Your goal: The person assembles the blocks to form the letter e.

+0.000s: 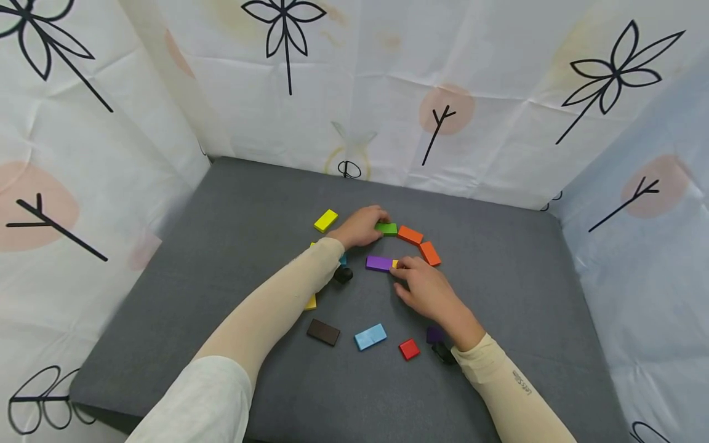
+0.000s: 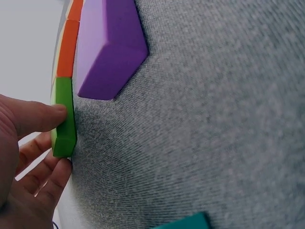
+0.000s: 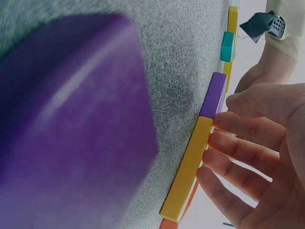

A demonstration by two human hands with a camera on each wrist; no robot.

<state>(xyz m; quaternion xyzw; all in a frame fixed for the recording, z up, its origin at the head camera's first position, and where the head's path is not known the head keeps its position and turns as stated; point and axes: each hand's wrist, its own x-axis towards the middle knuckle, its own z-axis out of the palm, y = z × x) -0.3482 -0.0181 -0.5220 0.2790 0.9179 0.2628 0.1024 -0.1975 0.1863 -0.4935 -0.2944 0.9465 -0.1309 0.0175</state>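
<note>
At the far middle of the table, my left hand (image 1: 361, 227) pinches a green block (image 1: 388, 229), thumb on its near side. The left wrist view shows this block (image 2: 66, 114) lined up with orange blocks (image 2: 68, 47). In the head view, one orange block (image 1: 410, 235) adjoins the green one and another orange block (image 1: 429, 253) angles toward me. My right hand (image 1: 423, 286) touches a yellow block (image 3: 188, 167) with its outstretched fingertips. End to end with that block lies a purple block (image 1: 379, 263); the right thumb is near it.
Nearer me lie a dark brown block (image 1: 324, 332), a light blue block (image 1: 370, 337), a red block (image 1: 409, 349) and a dark purple block (image 1: 434, 334) by my right wrist. A yellow block (image 1: 325, 220) lies at back left. Fabric walls (image 1: 376, 92) surround the grey table (image 1: 498, 258).
</note>
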